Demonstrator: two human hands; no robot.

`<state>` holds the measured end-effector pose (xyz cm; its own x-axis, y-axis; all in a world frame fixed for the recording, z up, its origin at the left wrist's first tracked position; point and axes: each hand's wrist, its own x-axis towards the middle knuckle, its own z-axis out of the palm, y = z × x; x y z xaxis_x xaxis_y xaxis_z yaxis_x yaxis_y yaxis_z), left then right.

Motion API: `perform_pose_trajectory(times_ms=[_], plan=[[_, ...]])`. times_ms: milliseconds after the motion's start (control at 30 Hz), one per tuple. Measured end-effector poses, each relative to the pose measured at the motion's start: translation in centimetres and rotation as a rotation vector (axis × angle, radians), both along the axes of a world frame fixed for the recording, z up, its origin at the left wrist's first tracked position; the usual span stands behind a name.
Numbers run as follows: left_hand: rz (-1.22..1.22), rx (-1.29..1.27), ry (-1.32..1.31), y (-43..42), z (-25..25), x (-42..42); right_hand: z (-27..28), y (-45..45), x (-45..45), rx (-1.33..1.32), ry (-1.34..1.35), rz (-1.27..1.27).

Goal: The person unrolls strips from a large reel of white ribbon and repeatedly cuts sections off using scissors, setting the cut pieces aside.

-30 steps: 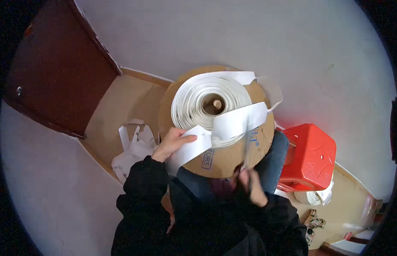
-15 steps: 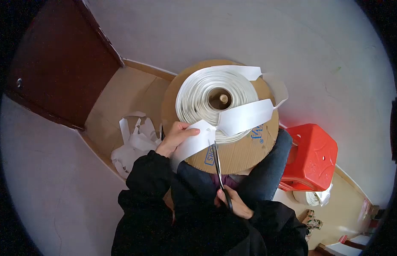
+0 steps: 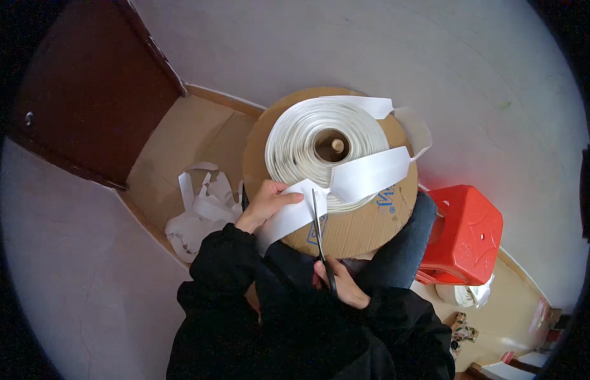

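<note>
My left hand (image 3: 267, 206) pinches a white strip (image 3: 294, 216) between thumb and fingers near its upper edge. A narrow neck joins this strip to a wider white section (image 3: 371, 172), which loops round at the right toward the large white roll (image 3: 288, 142). In my right hand (image 3: 347, 289) is a pair of scissors (image 3: 320, 235) with dark handles. Their blades point away from me and lie over the strip, just left of the neck. The roll rests on a round cardboard disc (image 3: 358, 234) across my lap.
White offcuts (image 3: 206, 212) lie heaped on the floor at the left, by a dark brown door (image 3: 86, 95). A red plastic stool (image 3: 470, 234) stands to the right, with another white roll (image 3: 456, 295) below it. A pale wall (image 3: 422, 50) rises behind the disc.
The scissors have moved forward and slightly left, so their blades now reach over the strip near the neck. My left hand keeps its pinch, with only a slight shift.
</note>
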<state>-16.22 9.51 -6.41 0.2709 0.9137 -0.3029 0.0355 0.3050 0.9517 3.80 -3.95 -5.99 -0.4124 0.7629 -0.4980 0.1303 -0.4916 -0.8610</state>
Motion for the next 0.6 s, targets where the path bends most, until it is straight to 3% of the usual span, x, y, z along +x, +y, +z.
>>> perform_pose_trajectory(times_ms=[600], plan=[[-0.082,-0.021,0.046,0.0,0.6,-0.2,0.4,1.0,-0.3,0.020,-0.026,0.004]])
